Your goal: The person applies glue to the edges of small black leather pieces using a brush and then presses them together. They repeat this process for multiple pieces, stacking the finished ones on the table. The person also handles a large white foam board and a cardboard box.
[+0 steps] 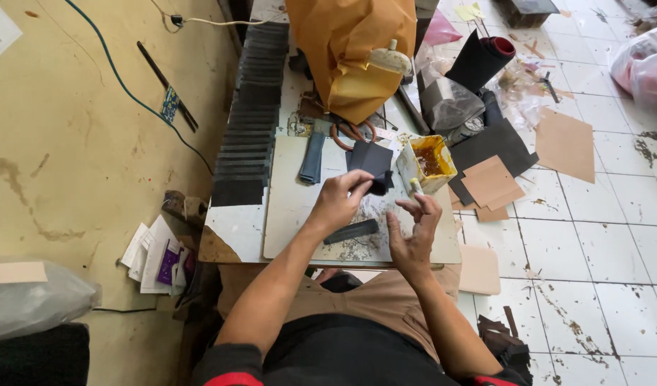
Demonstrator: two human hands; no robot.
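My left hand (340, 200) pinches a small dark leather piece (370, 163) and lifts its edge above the pale work board (289, 207). My right hand (414, 232) hovers just right of it with fingers spread, a pale brush handle (417, 187) between the fingertips. A narrow dark strip (351, 231) lies flat on the board below my left hand. A yellow tub of amber glue (429, 161) stands right beside the leather piece.
A long row of stacked dark pieces (248, 107) runs along the board's left. A folded grey-blue strip (312, 157), orange-handled scissors (353, 131), a tan bag (353, 53), a rolled dark sheet (480, 61) and cardboard pieces (491, 182) lie around.
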